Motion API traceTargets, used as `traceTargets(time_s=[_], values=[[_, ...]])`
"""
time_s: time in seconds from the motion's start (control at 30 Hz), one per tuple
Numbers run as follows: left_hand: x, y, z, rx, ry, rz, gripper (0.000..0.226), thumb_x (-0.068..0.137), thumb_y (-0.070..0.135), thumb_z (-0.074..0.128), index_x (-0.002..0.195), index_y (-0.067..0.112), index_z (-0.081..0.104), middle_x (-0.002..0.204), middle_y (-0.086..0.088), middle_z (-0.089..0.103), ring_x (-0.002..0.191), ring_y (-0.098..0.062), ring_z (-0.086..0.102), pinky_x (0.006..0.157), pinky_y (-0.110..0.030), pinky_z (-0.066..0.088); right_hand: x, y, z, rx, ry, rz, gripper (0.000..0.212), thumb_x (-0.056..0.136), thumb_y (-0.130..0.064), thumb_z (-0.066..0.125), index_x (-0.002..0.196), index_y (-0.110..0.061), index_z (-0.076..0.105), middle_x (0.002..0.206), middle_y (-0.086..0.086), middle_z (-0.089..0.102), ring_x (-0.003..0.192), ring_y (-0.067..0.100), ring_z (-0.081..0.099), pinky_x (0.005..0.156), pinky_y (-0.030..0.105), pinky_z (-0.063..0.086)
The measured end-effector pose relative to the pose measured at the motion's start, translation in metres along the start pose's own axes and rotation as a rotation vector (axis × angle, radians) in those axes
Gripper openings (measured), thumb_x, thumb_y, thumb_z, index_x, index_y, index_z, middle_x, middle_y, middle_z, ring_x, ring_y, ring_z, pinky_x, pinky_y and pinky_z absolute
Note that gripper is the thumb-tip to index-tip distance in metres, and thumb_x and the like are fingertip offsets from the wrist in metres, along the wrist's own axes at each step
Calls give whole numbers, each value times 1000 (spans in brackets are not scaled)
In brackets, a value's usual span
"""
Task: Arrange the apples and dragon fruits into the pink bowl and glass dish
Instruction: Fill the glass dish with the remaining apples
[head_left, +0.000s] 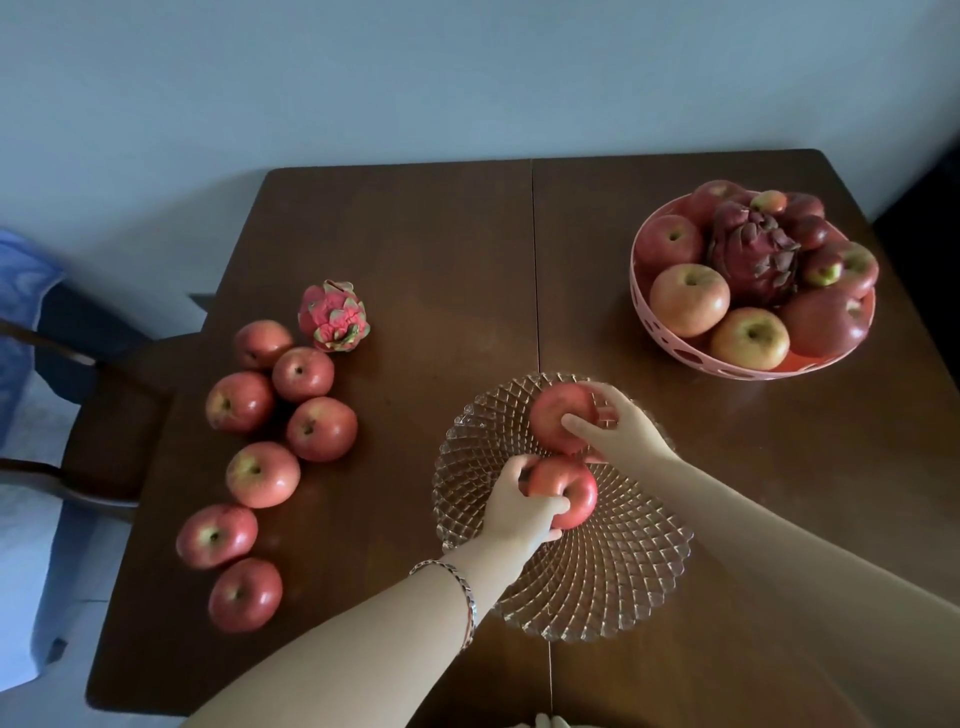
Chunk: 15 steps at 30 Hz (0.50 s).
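A patterned glass dish (613, 582) sits at the front middle of the wooden table. My left hand (519, 509) grips a red apple (571, 491) over the dish's centre. Just beyond it, my right hand (618, 428) holds a second red apple (556, 421) at the dish's far side. The pink bowl (675, 345) at the back right is heaped with several apples around a dark dragon fruit (750, 254). On the left of the table lie several loose apples (262, 474) and a bright pink dragon fruit (333, 317).
The brown table (441, 249) has a seam down its middle and stands against a pale wall. A dark wooden chair (104, 415) is at the table's left side, with blue cloth (26, 291) beyond it.
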<state>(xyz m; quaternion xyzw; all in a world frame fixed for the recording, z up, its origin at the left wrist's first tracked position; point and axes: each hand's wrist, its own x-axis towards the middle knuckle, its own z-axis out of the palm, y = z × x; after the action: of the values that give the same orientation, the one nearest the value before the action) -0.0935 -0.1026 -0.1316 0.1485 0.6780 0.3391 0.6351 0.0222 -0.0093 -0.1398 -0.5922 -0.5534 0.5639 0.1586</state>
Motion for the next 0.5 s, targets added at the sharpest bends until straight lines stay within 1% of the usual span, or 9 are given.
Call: traceTargets(time_s=[0.07,0.17,0.23,0.3,0.4,0.5], values=[[-1,0,0,7,5,8,55,78,-5,63,124,21,49,129,-10,45,116,-31,51,82,-40,56,0,0,1,59,27,18,49,86,-19,66,131,-25,49,116,8,52,101,23,58,65,30,60],[0,1,-1,2,1,-44,53,79,0,65,124,21,47,130,-13,45,111,-34,55,81,-40,56,1,-1,3,68,41,43,50,88,-21,64,135,-24,47,113,7,49,97,22,58,76,40,60],[0,4,-3,-18,-18,-111,53,81,2,66,126,21,45,133,-15,46,107,-37,59,81,-40,55,1,-2,6,0,69,39,50,89,-27,61,136,-23,46,113,6,51,99,25,59,86,45,56],[1,5,-4,-4,-33,-148,55,82,6,67,129,20,42,134,-17,47,109,-38,59,82,-42,55,0,0,7,-121,103,34,51,89,-35,60,135,-20,45,117,8,56,103,29,61,92,47,52],[3,3,-1,94,-22,-131,54,85,13,65,131,19,39,134,-13,47,112,-34,56,86,-45,53,-2,1,8,-178,139,72,56,87,-42,58,133,-13,44,122,11,58,99,31,62,90,46,51],[4,0,1,223,-15,-101,62,86,22,62,139,20,30,139,-11,42,117,-31,52,82,-41,52,-8,-3,5,-248,96,92,64,87,-48,56,137,-12,39,126,12,56,103,31,61,87,38,48]])
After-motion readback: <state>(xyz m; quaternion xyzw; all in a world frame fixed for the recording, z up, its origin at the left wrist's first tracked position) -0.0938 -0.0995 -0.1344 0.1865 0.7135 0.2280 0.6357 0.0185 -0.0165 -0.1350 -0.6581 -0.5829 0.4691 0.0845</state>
